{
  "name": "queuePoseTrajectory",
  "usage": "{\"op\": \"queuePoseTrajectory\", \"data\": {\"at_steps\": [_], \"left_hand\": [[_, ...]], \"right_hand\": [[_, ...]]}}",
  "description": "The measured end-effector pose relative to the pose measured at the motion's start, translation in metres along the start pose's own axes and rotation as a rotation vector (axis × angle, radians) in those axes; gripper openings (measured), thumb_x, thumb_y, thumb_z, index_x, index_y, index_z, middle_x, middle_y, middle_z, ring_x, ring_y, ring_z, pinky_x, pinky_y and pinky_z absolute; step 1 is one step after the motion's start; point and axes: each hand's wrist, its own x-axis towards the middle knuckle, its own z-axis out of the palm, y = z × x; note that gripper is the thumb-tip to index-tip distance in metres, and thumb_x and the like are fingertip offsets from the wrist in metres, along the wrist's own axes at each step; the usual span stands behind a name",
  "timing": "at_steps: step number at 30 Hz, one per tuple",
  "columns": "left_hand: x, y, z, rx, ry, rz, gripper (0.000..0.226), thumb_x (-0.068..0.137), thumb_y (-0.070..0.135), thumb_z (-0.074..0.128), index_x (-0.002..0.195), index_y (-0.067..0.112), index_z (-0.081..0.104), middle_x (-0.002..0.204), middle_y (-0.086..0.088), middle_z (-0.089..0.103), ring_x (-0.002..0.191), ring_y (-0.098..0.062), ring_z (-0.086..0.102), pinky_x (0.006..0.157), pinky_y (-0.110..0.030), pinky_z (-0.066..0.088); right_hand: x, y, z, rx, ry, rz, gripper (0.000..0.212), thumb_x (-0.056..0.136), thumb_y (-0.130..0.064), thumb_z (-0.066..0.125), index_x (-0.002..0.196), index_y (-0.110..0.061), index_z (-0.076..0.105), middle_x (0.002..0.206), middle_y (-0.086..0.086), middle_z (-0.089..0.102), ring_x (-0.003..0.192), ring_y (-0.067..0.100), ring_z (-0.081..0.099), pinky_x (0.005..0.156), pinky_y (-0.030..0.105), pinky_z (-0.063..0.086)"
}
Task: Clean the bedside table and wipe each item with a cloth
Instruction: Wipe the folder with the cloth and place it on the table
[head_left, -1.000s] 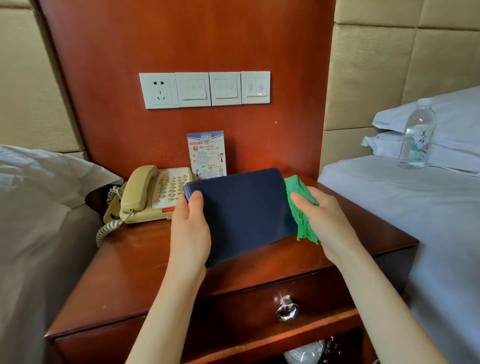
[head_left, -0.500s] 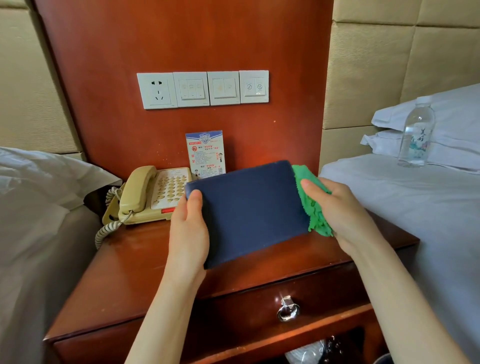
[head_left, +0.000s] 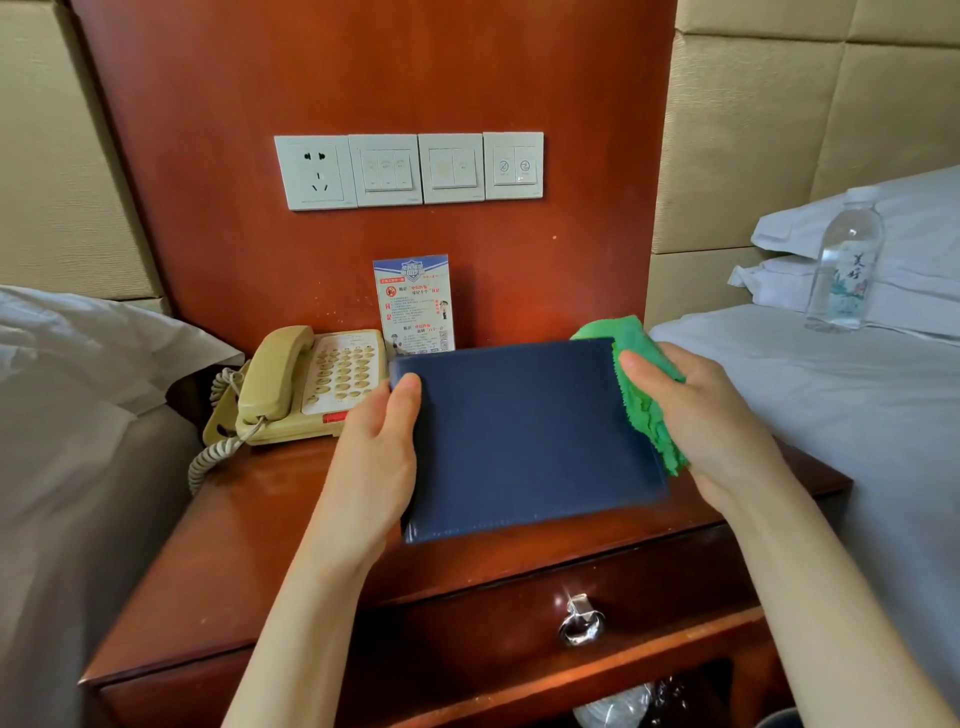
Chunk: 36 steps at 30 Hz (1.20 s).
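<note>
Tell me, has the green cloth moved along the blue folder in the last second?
Yes. The green cloth in the right hand has risen along the blue folder's right edge, toward the wooden wall panel behind.

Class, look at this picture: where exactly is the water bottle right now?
In the head view, the water bottle stands upright on the bed at the far right, just in front of the white pillows, away from the bedside table.

Head view, downward, near nightstand (head_left: 291, 561)

On the bedside table (head_left: 249, 545), the telephone (head_left: 306, 387) sits left of the folder (head_left: 524, 436), card (head_left: 414, 304) behind
</note>
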Motion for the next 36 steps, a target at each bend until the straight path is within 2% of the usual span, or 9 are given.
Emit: {"op": "queuePoseTrajectory", "data": {"at_steps": [5, 10, 13, 15, 17, 19, 24, 30, 36], "left_hand": [[-0.001, 0.001, -0.003, 0.058, -0.062, 0.039, 0.033, 0.101, 0.041, 0.042, 0.116, 0.024, 0.066, 0.11, 0.019, 0.07, 0.107, 0.004, 0.061, 0.092, -0.019, 0.046], [0.0, 0.003, -0.001, 0.162, 0.047, 0.29, 0.028, 0.105, 0.03, 0.039, 0.094, 0.02, 0.063, 0.085, 0.019, 0.065, 0.079, 0.009, 0.054, 0.072, -0.004, 0.039], [0.003, -0.003, 0.007, 0.082, 0.223, 0.229, 0.026, 0.103, 0.035, 0.041, 0.112, 0.024, 0.063, 0.107, 0.018, 0.066, 0.099, 0.004, 0.056, 0.083, -0.009, 0.039], [0.005, -0.004, 0.014, -0.168, 0.26, -0.059, 0.043, 0.101, 0.046, 0.041, 0.137, 0.025, 0.05, 0.135, 0.008, 0.057, 0.125, -0.01, 0.051, 0.099, -0.023, 0.036], [0.005, -0.001, 0.021, -0.606, 0.142, -0.321, 0.049, 0.098, 0.055, 0.038, 0.134, 0.025, 0.054, 0.126, 0.001, 0.067, 0.126, -0.025, 0.053, 0.101, -0.037, 0.041], [0.006, 0.002, 0.023, -0.917, 0.06, -0.39, 0.053, 0.096, 0.061, 0.034, 0.125, 0.025, 0.06, 0.111, -0.002, 0.074, 0.123, -0.03, 0.055, 0.105, -0.045, 0.041], [0.009, 0.011, 0.011, -1.265, 0.048, -0.386, 0.072, 0.097, 0.062, 0.029, 0.142, 0.008, 0.045, 0.136, -0.02, 0.057, 0.127, -0.036, 0.052, 0.103, -0.047, 0.043], [0.011, 0.004, 0.002, -1.087, 0.109, -0.391, 0.077, 0.095, 0.068, 0.02, 0.14, 0.013, 0.048, 0.138, -0.017, 0.056, 0.124, -0.035, 0.054, 0.097, -0.048, 0.044], [0.013, 0.002, 0.0, -1.094, 0.168, -0.4, 0.068, 0.097, 0.063, 0.023, 0.139, 0.016, 0.05, 0.136, -0.012, 0.059, 0.123, -0.034, 0.056, 0.097, -0.048, 0.045]], "right_hand": [[-0.001, -0.001, -0.009, 0.091, -0.123, 0.009, 0.014, 0.09, -0.021, 0.063, 0.103, -0.022, 0.07, 0.096, -0.004, 0.075, 0.092, 0.014, 0.071, 0.074, 0.027, 0.054], [-0.009, -0.008, -0.006, 0.103, -0.171, -0.141, 0.021, 0.085, -0.009, 0.067, 0.101, -0.023, 0.071, 0.096, -0.006, 0.075, 0.092, 0.011, 0.07, 0.073, 0.022, 0.053], [-0.016, -0.016, 0.01, -0.079, 0.024, -0.397, 0.022, 0.08, -0.018, 0.067, 0.099, -0.029, 0.066, 0.092, -0.016, 0.071, 0.088, 0.002, 0.067, 0.076, 0.02, 0.05], [-0.024, -0.018, 0.026, -0.192, 0.109, -0.544, 0.033, 0.078, -0.008, 0.063, 0.098, -0.035, 0.061, 0.091, -0.024, 0.067, 0.087, -0.005, 0.063, 0.072, 0.008, 0.046], [-0.032, -0.015, 0.042, -0.193, 0.114, -0.604, 0.051, 0.072, 0.004, 0.054, 0.102, -0.038, 0.058, 0.092, -0.029, 0.063, 0.085, -0.008, 0.061, 0.068, 0.003, 0.043], [-0.037, -0.006, 0.05, -0.188, 0.065, -0.637, 0.062, 0.065, 0.012, 0.047, 0.102, -0.037, 0.058, 0.093, -0.032, 0.061, 0.086, -0.008, 0.06, 0.068, 0.003, 0.043], [-0.038, 0.012, 0.05, -0.174, -0.273, -0.663, 0.07, 0.061, 0.029, 0.05, 0.103, -0.025, 0.066, 0.112, -0.013, 0.065, 0.114, 0.011, 0.059, 0.091, 0.025, 0.049], [-0.047, 0.016, 0.064, -0.343, -0.51, -0.602, 0.049, 0.074, 0.005, 0.075, 0.113, -0.024, 0.071, 0.13, -0.01, 0.058, 0.131, 0.008, 0.043, 0.107, 0.039, 0.039], [-0.048, 0.014, 0.065, -0.551, -0.215, -0.691, 0.034, 0.073, -0.024, 0.075, 0.107, -0.029, 0.071, 0.108, -0.011, 0.045, 0.106, 0.009, 0.036, 0.092, 0.037, 0.037]]}}
